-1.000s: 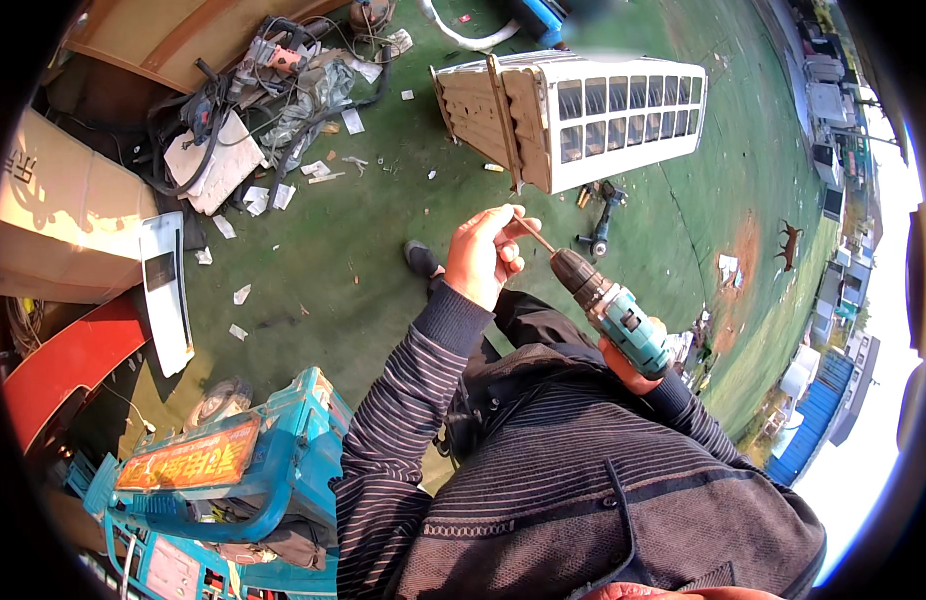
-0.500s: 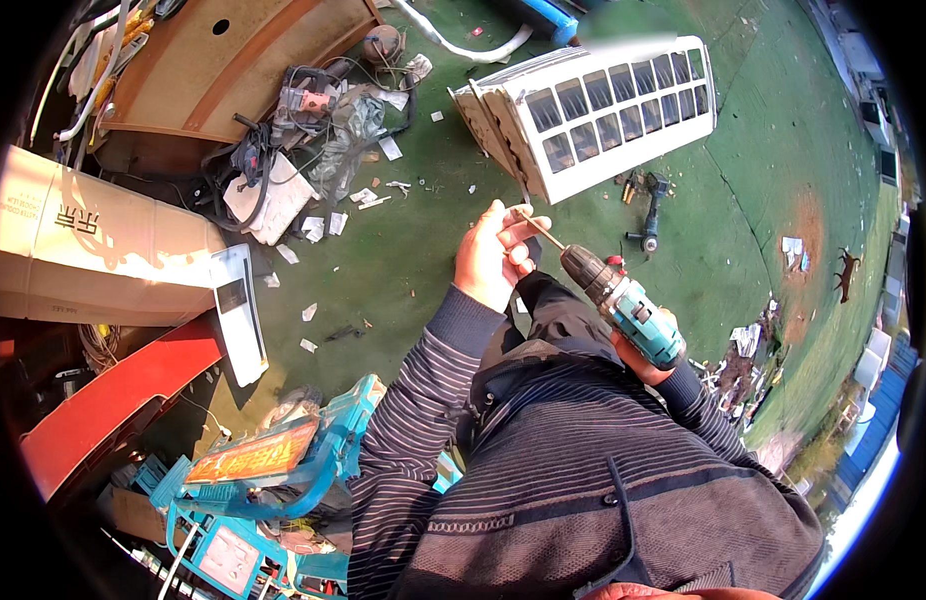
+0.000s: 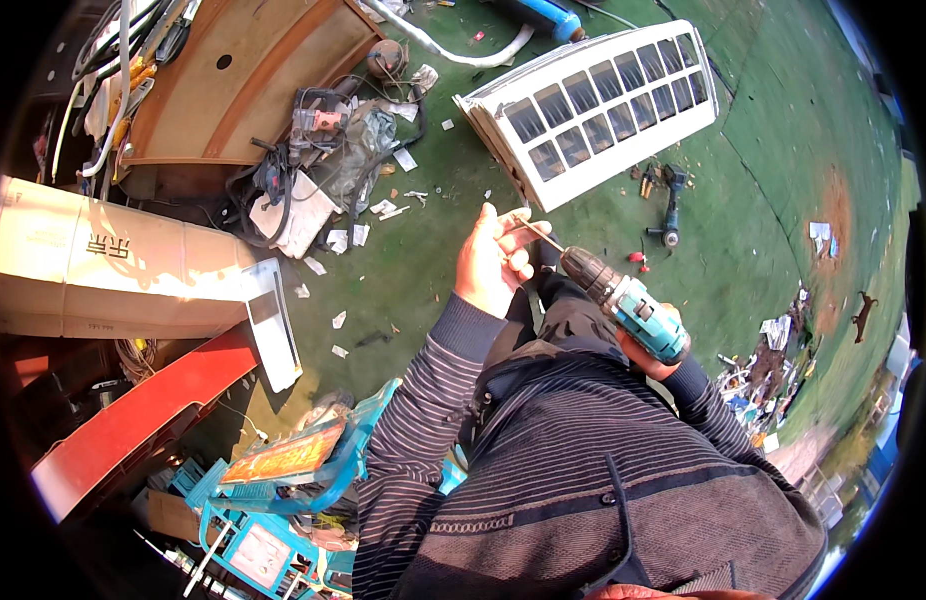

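My right hand (image 3: 651,352) grips a teal and black cordless drill (image 3: 623,300) held in front of my chest, its long thin bit (image 3: 536,233) pointing up and left. My left hand (image 3: 491,262) is raised to the tip of that bit, fingers pinched around it. Both arms wear a dark striped sweater. Beyond the bit, on the green ground, lies a white slatted air-conditioner front panel (image 3: 593,105).
A long beige casing (image 3: 113,270) and a red panel (image 3: 133,420) lie at left. A brown board (image 3: 243,80), tangled cables and a power tool (image 3: 313,150) sit behind. Teal crates (image 3: 283,480) stand lower left. Another drill (image 3: 670,215) lies on the ground.
The view has shifted so the white panel and debris sit higher in the picture. My left hand stays pinched at the bit; the drill keeps its pose in my right hand.
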`<state>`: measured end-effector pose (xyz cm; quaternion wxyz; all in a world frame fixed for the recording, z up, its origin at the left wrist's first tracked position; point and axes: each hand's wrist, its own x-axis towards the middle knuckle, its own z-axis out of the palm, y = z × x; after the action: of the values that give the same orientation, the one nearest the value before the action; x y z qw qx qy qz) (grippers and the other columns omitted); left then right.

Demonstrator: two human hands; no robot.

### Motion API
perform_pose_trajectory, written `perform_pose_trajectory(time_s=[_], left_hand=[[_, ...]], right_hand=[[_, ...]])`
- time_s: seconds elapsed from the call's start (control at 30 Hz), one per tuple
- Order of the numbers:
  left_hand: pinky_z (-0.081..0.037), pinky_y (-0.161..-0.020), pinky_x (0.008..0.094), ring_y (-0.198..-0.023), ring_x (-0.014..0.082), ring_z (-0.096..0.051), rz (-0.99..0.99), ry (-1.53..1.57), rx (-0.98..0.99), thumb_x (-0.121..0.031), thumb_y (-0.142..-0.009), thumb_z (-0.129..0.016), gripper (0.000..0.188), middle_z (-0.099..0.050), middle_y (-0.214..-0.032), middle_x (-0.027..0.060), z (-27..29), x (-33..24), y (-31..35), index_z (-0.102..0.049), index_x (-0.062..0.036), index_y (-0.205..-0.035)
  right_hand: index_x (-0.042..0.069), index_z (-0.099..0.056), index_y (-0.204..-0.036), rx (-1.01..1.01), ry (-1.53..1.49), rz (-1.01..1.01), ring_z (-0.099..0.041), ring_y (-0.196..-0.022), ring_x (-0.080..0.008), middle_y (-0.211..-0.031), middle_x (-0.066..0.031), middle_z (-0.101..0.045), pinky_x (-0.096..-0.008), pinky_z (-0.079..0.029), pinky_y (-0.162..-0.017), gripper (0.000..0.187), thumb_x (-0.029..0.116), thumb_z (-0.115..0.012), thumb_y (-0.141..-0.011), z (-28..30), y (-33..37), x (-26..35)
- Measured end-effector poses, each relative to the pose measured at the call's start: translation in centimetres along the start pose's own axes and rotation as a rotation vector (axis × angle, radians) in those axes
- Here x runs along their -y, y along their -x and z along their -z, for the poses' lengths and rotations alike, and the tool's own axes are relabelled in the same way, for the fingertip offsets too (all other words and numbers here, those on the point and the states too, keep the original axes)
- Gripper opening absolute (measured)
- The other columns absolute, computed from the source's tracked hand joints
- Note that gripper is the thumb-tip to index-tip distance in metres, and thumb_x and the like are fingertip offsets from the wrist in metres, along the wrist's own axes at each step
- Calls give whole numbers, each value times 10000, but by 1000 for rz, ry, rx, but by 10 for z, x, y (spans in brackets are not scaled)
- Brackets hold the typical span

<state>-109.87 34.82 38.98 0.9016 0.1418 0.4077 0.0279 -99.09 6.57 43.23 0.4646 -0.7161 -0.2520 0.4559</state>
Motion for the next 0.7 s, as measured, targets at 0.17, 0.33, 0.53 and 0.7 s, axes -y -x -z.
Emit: perform_pose_trajectory(time_s=[0.17, 0.33, 0.53, 0.7], left_hand=[[-450, -550, 264, -582, 83, -496, -58, -104, -20, -373, -1103, -514, 347, -737, -1070, 160, -8, 6, -1, -634, -54, -1170], [-439, -544, 259, -585, 72, -489, -57, -99, -25, -286, -1092, -540, 263, -740, -1069, 144, -8, 8, -3, -634, -53, -1166], [-432, -534, 254, -568, 75, -484, -15, -58, -38, -312, -1093, -531, 280, -746, -1066, 125, -5, 11, -6, -635, -64, -1168], [-425, -520, 251, -547, 76, -477, 8, -50, -62, -347, -1094, -532, 301, -748, -1072, 125, 0, 13, -8, -637, -76, -1169]], right_hand=[[13, -703, -1070, -77, -79, 85, -705, -809, -191, -933, -70, -725, -294, -561, -722, 232, -28, -714, -841, 2, 2, -9], [30, -715, -1076, -52, -12, 137, -722, -799, -212, -942, -91, -744, -307, -555, -724, 272, 20, -738, -805, 6, 1, -3], [21, -687, -1000, -48, -57, 129, -662, -722, -189, -856, -73, -702, -322, -551, -711, 246, 10, -707, -755, 5, -2, -13], [21, -689, -1009, -17, -204, -33, -657, -722, -185, -859, -74, -703, -320, -551, -717, 252, 17, -712, -758, 5, -2, -15]])
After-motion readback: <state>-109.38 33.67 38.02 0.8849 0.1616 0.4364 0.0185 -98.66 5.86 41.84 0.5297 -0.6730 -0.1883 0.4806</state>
